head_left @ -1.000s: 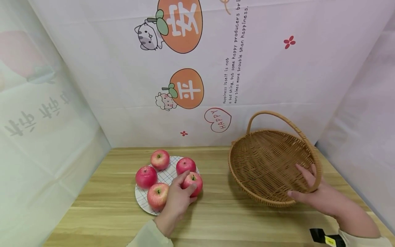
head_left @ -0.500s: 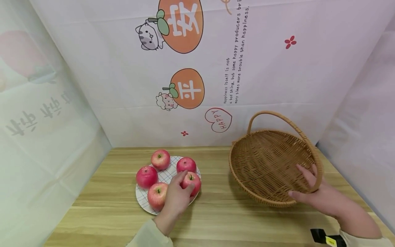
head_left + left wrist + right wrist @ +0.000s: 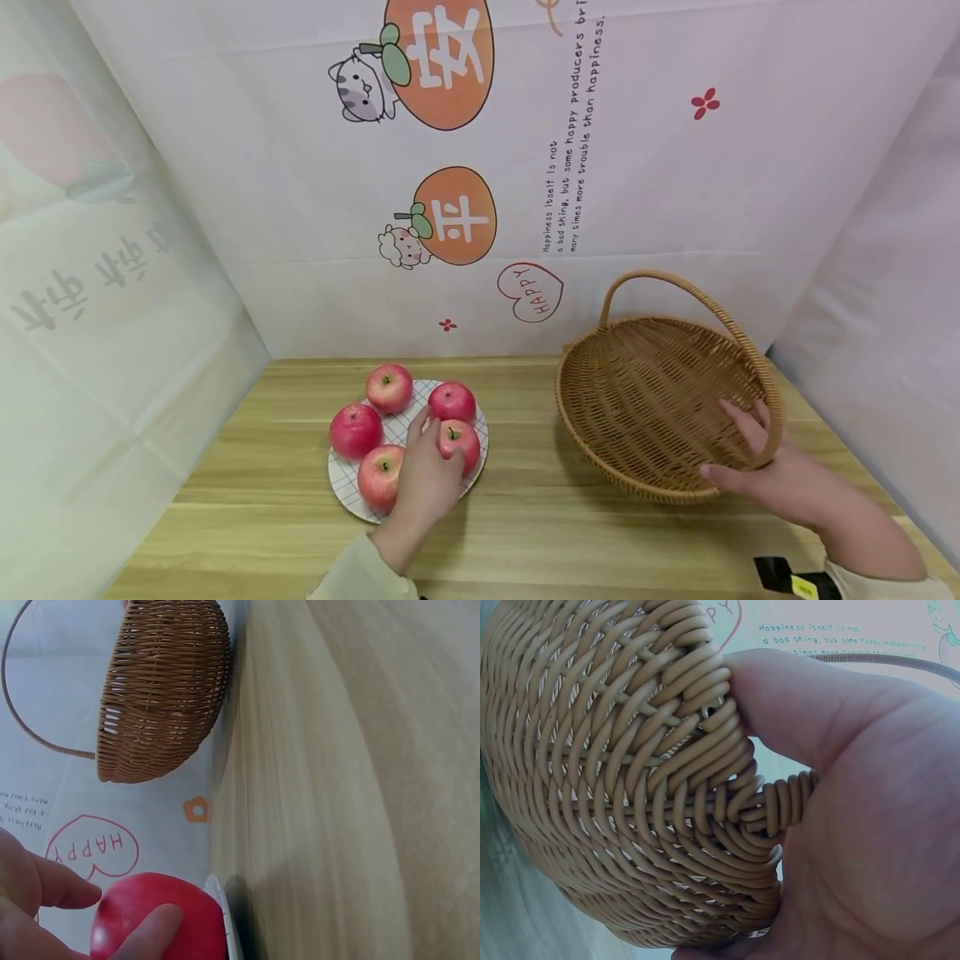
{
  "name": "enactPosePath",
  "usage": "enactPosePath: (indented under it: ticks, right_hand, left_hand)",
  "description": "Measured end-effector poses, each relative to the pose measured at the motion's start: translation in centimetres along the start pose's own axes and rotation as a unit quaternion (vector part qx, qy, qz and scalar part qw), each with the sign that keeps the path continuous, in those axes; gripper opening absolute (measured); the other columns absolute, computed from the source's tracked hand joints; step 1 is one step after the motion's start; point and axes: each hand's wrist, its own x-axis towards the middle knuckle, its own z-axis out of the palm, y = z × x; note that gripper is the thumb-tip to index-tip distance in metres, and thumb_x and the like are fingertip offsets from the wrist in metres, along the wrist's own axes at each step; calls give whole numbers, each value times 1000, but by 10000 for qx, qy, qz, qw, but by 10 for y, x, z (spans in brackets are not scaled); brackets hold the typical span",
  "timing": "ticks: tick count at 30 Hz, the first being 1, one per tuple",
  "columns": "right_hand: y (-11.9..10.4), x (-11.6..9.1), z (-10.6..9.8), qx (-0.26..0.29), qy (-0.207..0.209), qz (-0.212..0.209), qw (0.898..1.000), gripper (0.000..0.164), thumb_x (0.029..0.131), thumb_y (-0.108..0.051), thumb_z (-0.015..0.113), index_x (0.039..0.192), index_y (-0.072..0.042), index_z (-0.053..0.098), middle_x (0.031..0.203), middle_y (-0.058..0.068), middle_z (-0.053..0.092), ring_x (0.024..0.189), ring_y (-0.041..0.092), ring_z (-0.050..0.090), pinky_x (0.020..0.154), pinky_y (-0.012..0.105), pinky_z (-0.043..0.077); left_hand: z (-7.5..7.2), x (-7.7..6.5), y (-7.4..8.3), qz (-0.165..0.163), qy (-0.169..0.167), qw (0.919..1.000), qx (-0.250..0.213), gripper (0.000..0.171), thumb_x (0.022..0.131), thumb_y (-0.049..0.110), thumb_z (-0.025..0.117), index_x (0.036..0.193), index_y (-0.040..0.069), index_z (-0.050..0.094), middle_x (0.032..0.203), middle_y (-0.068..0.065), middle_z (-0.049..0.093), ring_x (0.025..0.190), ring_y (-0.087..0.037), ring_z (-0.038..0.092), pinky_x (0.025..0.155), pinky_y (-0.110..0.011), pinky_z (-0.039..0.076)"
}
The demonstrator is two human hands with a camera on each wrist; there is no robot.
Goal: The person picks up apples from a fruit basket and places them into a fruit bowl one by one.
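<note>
In the head view, a red apple (image 3: 461,443) sits at the right side of a round checked plate (image 3: 348,492) with several other apples. My left hand (image 3: 429,479) is beside it, fingers fairly straight and loosened, the thumb lying against its near side. The left wrist view shows the thumb on the apple (image 3: 150,900) and a finger stretched past its edge. On the right stands a wicker basket (image 3: 652,408), tilted with its mouth toward me. My right hand (image 3: 780,475) grips its rim (image 3: 727,727) by the handle's foot, with thumb and fingertips reaching inside.
Wooden tabletop (image 3: 517,517) lies between the plate and the basket. A white printed cloth (image 3: 637,167) rises behind the table, with more cloth at both sides. The basket's tall arched handle (image 3: 697,292) stands up toward the back cloth.
The apple under my left hand has moved left and inward on the plate. My left fingers have drawn back from its top and loosened. The right hand and basket have stayed in place.
</note>
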Motion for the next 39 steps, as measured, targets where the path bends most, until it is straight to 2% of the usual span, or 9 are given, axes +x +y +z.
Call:
enactPosePath:
  ticks: [12,18,22,24,26,28,30,33,39]
  right_hand:
    - [-5,1,2,-196,236,-44,9995,109,94,-40,70,157,-2,-10,146,47,-21,127,74,-6,82,85,26]
    - [-10,2,-1,-504,591,-158,9969,111,93,-42,71,156,3,-9,145,51,-7,125,72,16,85,79,35]
    - [-13,2,-6,-566,754,-161,9954,105,96,-40,67,154,8,-7,145,52,-2,130,69,5,88,81,28]
    - [-14,2,-8,-471,861,-153,9951,102,98,-37,65,152,12,-6,144,53,6,132,67,11,90,78,31]
    - [-15,2,-10,-444,983,-100,9941,79,99,-32,64,147,17,26,146,50,9,131,65,17,87,71,41]
    - [-16,3,-11,-444,1110,-36,9928,53,100,-28,63,128,17,55,148,47,13,113,58,46,74,54,51]
    - [-18,3,-11,-584,1272,16,9902,47,100,-26,62,120,16,60,144,44,27,89,43,59,61,42,51]
    - [-19,0,-10,-692,1401,124,9876,58,101,-27,59,130,21,48,131,40,44,57,20,46,45,34,42]
    - [-19,-7,-3,-840,1571,231,9837,61,102,-31,56,130,23,47,132,39,45,48,19,39,41,34,38]
  left_hand:
    - [-19,2,11,40,84,9997,-209,63,89,16,70,141,-10,47,154,-19,31,129,-43,47,105,-54,41]
    - [-34,2,24,-77,110,9993,-354,66,90,26,73,144,-2,47,154,-14,33,125,-38,50,91,-52,53]
    - [-42,-1,34,-34,-14,9998,-204,63,90,29,71,145,6,50,152,-10,36,121,-36,52,85,-52,56]
    - [-45,-4,39,98,-124,9999,-51,62,91,30,69,145,6,49,152,-10,37,122,-37,53,88,-55,54]
    - [-49,-6,43,267,-185,9994,146,61,92,30,67,145,5,49,151,-11,37,121,-37,54,89,-56,53]
    - [-52,-8,46,432,-127,9985,324,58,92,30,65,143,5,52,150,-12,39,116,-34,58,87,-53,54]
    - [-55,-10,48,541,-42,9976,432,55,92,28,64,141,7,55,149,-11,41,105,-30,63,79,-46,57]
    - [-59,-13,47,579,68,9963,633,51,91,27,64,138,10,57,147,-9,42,87,-23,66,68,-38,54]
    - [-66,-14,42,821,10,9874,1350,51,92,27,66,137,5,57,143,-14,46,76,-26,66,77,-49,57]
